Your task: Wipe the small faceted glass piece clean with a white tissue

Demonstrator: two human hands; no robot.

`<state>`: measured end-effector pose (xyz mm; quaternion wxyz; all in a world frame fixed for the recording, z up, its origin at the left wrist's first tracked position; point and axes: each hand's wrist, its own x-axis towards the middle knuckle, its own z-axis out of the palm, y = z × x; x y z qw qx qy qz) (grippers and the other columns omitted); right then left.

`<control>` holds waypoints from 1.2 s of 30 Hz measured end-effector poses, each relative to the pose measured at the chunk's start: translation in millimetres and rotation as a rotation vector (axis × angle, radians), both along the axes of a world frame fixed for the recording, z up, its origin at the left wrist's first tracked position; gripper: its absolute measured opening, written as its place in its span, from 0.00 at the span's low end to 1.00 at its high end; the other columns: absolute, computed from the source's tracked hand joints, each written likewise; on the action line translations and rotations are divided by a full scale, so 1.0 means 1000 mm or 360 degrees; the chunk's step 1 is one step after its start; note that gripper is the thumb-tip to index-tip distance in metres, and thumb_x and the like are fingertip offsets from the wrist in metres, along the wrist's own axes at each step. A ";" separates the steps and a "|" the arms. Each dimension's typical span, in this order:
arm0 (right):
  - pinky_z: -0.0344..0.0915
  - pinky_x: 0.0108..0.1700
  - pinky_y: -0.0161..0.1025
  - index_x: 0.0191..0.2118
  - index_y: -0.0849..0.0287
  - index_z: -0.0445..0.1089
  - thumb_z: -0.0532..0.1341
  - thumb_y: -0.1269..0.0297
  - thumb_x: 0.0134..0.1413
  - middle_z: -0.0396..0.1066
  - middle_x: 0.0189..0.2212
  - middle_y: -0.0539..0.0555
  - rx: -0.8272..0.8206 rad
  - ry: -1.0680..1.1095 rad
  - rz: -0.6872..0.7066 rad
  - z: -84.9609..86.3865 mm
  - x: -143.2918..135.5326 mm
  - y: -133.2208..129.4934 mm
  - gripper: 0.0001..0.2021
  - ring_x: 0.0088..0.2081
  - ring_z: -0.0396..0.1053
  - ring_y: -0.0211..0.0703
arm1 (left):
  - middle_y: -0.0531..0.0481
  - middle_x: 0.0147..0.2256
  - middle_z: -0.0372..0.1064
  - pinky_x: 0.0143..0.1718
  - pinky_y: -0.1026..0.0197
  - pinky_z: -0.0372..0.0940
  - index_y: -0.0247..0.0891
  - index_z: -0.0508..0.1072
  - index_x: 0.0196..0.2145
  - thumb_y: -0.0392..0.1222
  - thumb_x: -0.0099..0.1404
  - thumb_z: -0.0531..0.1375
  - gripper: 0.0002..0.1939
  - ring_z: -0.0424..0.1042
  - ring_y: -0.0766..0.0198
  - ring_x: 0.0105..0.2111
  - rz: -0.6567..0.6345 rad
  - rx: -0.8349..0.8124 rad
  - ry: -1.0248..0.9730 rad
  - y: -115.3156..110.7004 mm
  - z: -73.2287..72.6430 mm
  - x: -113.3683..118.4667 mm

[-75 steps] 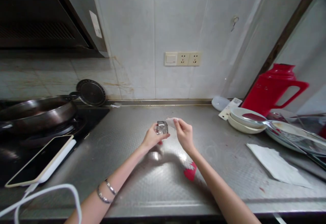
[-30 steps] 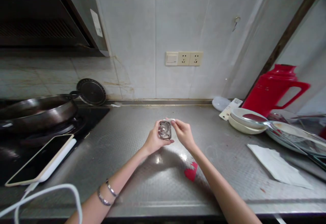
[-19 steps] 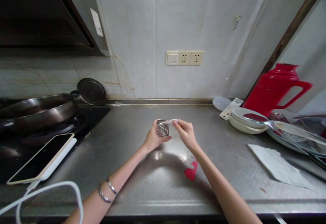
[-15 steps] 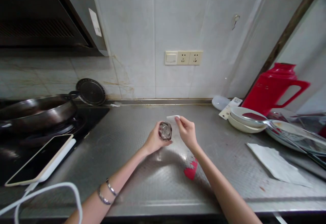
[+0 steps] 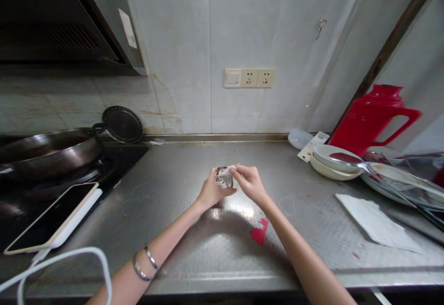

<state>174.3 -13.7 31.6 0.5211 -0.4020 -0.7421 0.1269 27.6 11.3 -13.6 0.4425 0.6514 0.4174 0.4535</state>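
A small clear glass is held in my left hand, its fingers wrapped round the side and its mouth turned towards me. My right hand pinches a white tissue at the glass's mouth. Part of the tissue lies over or inside the opening; how deep it goes is hard to make out. Both hands are close together above the steel counter. A red patch shows on the counter below my right wrist.
On the left are a pan on the stove and a phone with a white cable. At right stand a red thermos, stacked bowls, a plate and a folded paper towel.
My right hand has moved left with the tissue, from beside the glass to its mouth. My left hand still holds the glass in nearly the same place.
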 end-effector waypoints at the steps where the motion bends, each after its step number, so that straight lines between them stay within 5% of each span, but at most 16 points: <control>1: 0.55 0.25 0.32 0.19 0.59 0.66 0.52 0.56 0.59 0.61 0.15 0.47 -0.0034 0.0064 -0.0039 -0.001 0.000 0.001 0.20 0.19 0.59 0.34 | 0.50 0.34 0.69 0.23 0.66 0.65 0.38 0.61 0.45 0.45 0.43 0.70 0.34 0.70 0.64 0.30 0.0025 -0.0037 0.0013 0.000 0.001 -0.001; 6: 0.61 0.31 0.33 0.34 0.60 0.73 0.51 0.54 0.60 0.73 0.27 0.52 -0.0120 0.0322 -0.0174 -0.007 -0.001 0.011 0.18 0.29 0.68 0.40 | 0.52 0.30 0.68 0.16 0.68 0.62 0.36 0.62 0.44 0.49 0.45 0.69 0.32 0.67 0.67 0.24 -0.0020 -0.0120 0.0014 -0.004 0.009 -0.002; 11: 0.64 0.30 0.34 0.33 0.59 0.72 0.50 0.55 0.61 0.77 0.36 0.54 -0.0235 0.0137 0.0033 -0.011 -0.002 0.011 0.18 0.28 0.70 0.40 | 0.54 0.28 0.67 0.17 0.70 0.61 0.36 0.63 0.46 0.47 0.45 0.69 0.32 0.66 0.69 0.23 -0.0097 -0.0124 0.0001 -0.010 0.015 -0.001; 15: 0.67 0.40 0.37 0.38 0.57 0.72 0.49 0.59 0.62 0.74 0.44 0.56 -0.0134 0.0080 0.0148 -0.009 -0.002 0.006 0.15 0.39 0.73 0.44 | 0.53 0.28 0.68 0.17 0.71 0.61 0.35 0.64 0.47 0.47 0.45 0.69 0.32 0.66 0.71 0.22 -0.0083 -0.0144 -0.0036 -0.006 0.012 -0.001; 20: 0.63 0.53 0.42 0.45 0.55 0.71 0.49 0.64 0.62 0.74 0.45 0.56 0.0101 -0.0084 0.0307 -0.009 -0.007 0.000 0.15 0.48 0.70 0.45 | 0.50 0.32 0.70 0.15 0.72 0.60 0.36 0.66 0.46 0.46 0.46 0.69 0.30 0.68 0.68 0.24 -0.0034 -0.0163 -0.0038 0.000 0.004 -0.003; 25: 0.67 0.49 0.42 0.38 0.56 0.75 0.50 0.62 0.61 0.77 0.33 0.53 0.0002 -0.0027 0.0196 -0.012 -0.011 0.002 0.15 0.46 0.72 0.48 | 0.50 0.32 0.70 0.14 0.71 0.60 0.36 0.67 0.45 0.47 0.45 0.68 0.30 0.68 0.68 0.23 0.0020 -0.0202 0.0018 0.004 0.001 -0.005; 29: 0.61 0.56 0.47 0.42 0.54 0.73 0.50 0.64 0.62 0.76 0.41 0.53 0.0179 0.0147 -0.0032 -0.014 -0.008 0.010 0.14 0.48 0.71 0.46 | 0.49 0.32 0.71 0.17 0.68 0.63 0.37 0.66 0.47 0.46 0.45 0.69 0.32 0.69 0.66 0.25 0.0052 -0.0221 0.0117 0.001 0.004 -0.004; 36: 0.51 0.62 0.56 0.47 0.54 0.70 0.50 0.71 0.59 0.74 0.44 0.55 0.0389 -0.0326 0.0204 -0.016 -0.006 0.008 0.15 0.47 0.71 0.43 | 0.52 0.29 0.72 0.17 0.70 0.62 0.38 0.68 0.45 0.42 0.46 0.68 0.27 0.69 0.67 0.23 -0.0032 -0.0097 0.0143 0.002 0.003 -0.006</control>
